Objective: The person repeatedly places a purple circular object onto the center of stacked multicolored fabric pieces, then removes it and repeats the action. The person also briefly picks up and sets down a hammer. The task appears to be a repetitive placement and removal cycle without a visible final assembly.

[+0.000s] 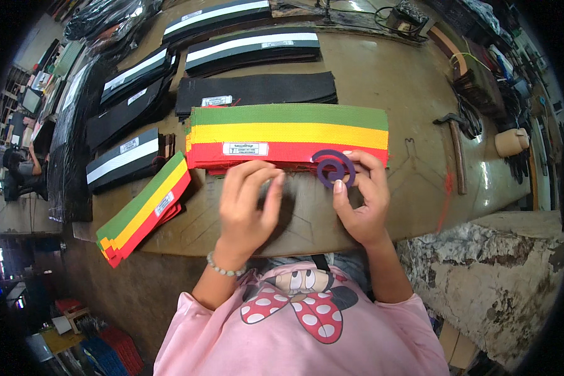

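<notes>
My right hand [365,203] pinches a flat purple spiral [328,154] between thumb and fingers, over the front edge of a stack of green, yellow and red striped strips [294,133]. A small white label [245,149] sits on the red band of the top strip. My left hand [249,199], with a beaded bracelet on its wrist, is raised in front of that stack. Its fingers are loosely curled, the thumb apart from them, and nothing shows in them. Left of it, a smaller bundle of the same striped strips [145,210] lies slanted at the table's near edge.
Stacks of black strips, several with a white stripe [252,47], fill the table's far left. A hammer [455,150] lies on the right of the brown table [382,69], near a beige rounded object [511,143]. A rough, worn surface [476,276] stands at the lower right.
</notes>
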A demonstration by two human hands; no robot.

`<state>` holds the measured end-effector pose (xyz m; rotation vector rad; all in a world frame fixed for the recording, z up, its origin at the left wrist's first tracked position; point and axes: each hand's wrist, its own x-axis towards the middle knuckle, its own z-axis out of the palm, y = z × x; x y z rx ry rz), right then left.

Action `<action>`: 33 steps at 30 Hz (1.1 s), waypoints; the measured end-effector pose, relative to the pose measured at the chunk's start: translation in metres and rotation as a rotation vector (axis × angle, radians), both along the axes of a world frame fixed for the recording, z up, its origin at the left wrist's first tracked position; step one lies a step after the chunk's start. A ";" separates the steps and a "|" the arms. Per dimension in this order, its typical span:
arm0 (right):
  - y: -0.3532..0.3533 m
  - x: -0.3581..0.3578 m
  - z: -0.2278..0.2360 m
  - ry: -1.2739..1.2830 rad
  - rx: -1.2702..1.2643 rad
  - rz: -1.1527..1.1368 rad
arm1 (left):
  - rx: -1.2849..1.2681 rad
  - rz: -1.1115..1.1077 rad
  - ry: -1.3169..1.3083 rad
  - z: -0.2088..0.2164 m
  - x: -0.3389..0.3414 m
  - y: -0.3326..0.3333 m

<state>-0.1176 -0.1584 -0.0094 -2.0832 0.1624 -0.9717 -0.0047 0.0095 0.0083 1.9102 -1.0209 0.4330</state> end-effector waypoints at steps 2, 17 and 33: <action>0.000 0.001 0.000 0.004 -0.046 0.000 | -0.006 0.094 -0.012 0.003 0.006 0.018; 0.065 0.072 0.031 0.008 0.365 0.185 | 0.113 0.225 -0.054 -0.002 0.041 0.045; 0.073 0.078 0.019 0.050 0.108 0.102 | -0.004 0.212 0.221 -0.005 0.045 0.042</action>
